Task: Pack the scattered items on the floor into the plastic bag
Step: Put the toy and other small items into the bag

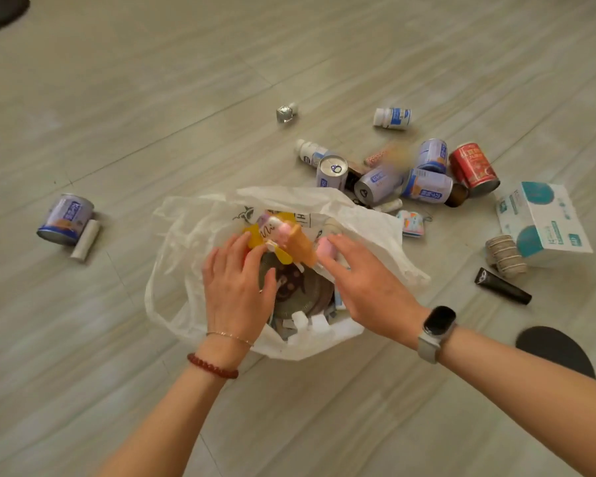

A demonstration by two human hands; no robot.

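A thin white plastic bag lies open on the floor in front of me. My left hand and my right hand hover over its mouth, fingers spread, not clasping anything. Between the fingertips sit small blurred items: an orange packet, a yellow pouch and a pink piece. Inside the bag I see a round dark lid and some white pieces. Scattered beyond the bag lie several blue-and-white cans, a red can and a white bottle.
A lone can and a white tube lie at the left. To the right are a white-and-teal box, a striped roll, a black tube and a patterned pouch. A small glass bottle lies farther back.
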